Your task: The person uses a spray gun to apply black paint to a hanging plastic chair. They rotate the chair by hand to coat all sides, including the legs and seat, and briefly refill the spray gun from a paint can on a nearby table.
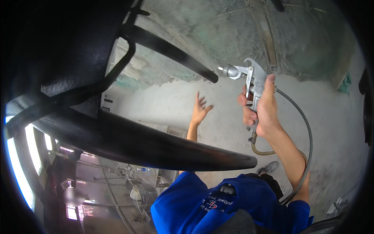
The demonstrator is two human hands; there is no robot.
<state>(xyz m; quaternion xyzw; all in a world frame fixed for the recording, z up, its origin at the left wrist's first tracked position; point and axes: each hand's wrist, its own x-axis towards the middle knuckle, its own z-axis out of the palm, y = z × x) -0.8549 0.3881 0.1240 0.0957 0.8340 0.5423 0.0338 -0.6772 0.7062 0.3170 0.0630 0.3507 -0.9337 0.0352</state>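
My right hand (266,109) is wrapped round the grip of a silver spray gun (257,78), its nozzle pointing left toward a thin black tapered leg (175,53). A dark hose (305,117) curves down along my right forearm, and a yellowish hose (261,152) bends from the fitting under the grip. My left hand (200,112) is raised with its fingers apart, holding nothing. A large black leg (156,142) crosses in front of my left forearm and hides part of it. Both legs belong to a black piece of furniture (58,46), joined by a curved black bar (120,64).
A grey, dusty wall (218,35) with stained sheeting stands beyond the gun. Pale floor (156,107) lies below. At lower left are a bucket (144,194), pipes and bright window openings (34,148). A crumpled scrap (336,206) lies at lower right.
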